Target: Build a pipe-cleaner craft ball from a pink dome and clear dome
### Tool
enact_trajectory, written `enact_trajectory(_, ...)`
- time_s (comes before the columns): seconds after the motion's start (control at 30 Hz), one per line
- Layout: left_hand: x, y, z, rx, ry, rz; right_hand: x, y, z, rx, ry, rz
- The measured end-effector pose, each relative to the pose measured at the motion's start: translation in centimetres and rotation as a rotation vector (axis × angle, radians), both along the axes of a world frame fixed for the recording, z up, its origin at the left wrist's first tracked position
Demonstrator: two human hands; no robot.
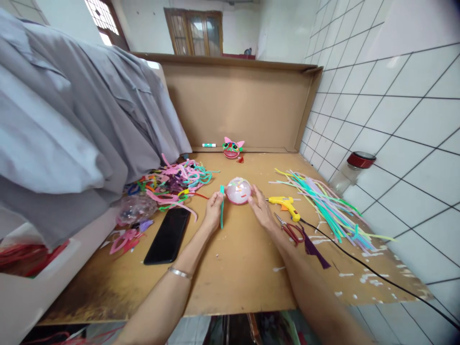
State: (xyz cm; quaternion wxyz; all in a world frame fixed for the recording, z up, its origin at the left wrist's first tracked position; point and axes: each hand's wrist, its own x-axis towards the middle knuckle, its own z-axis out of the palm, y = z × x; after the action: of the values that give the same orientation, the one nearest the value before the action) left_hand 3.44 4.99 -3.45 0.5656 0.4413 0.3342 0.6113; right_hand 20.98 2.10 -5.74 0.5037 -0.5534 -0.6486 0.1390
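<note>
Phone (168, 235) at 8 o'clock of dome, stem pile (179, 179) at 10.
Left hand (213, 211): grip pinched on teal stem (222, 208). Stem light, bendy; hold near end.
Dome (238, 190) mid-worktop (233, 268): likely light, slick, brittle; cup at rim.
Right hand (260, 207): grip wide, fingertips on dome.
Glue gun (285, 205) at 3, scissors (289, 230) at 4, crowding right side.

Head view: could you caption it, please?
Left hand holds a teal pipe cleaner beside a clear pink-rimmed dome touched by the right hand.

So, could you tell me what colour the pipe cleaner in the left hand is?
Pipe cleaner: teal; head view.
</note>
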Motion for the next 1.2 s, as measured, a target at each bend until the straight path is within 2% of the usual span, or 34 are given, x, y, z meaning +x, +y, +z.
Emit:
enact_trajectory(0.17, -0.2, -0.3, 0.3, -0.060, -0.043, 0.009, 0.4, 0.0, -0.2, 0.033, 0.215, -0.084)
enact_trajectory(0.27, -0.1, -0.6, 0.6, -0.068, -0.036, 0.002, 0.3, -0.4, 0.1, 0.030, 0.105, -0.120)
enact_trajectory(0.4, -0.1, -0.7, 0.7, -0.054, -0.025, -0.008, -0.2, -1.3, 1.4, 0.054, -0.040, -0.137)
enact_trajectory(0.57, -0.1, -0.5, 0.2, -0.068, -0.048, -0.012, -1.2, -2.0, 2.5, -0.045, 0.011, -0.094)
enact_trajectory(0.73, 0.0, -0.8, 0.3, -0.028, -0.036, 0.011, -1.2, -1.9, 2.2, -0.025, 0.093, -0.057)
enact_trajectory(0.97, -0.1, -1.5, 1.3, 0.016, 0.050, 0.038, -1.1, -2.3, 2.5, 0.030, -0.135, -0.041)
enact_trajectory(1.2, -0.1, -1.7, 1.4, 0.044, 0.125, 0.059, -1.7, -2.4, 2.7, 0.061, -0.198, -0.040)
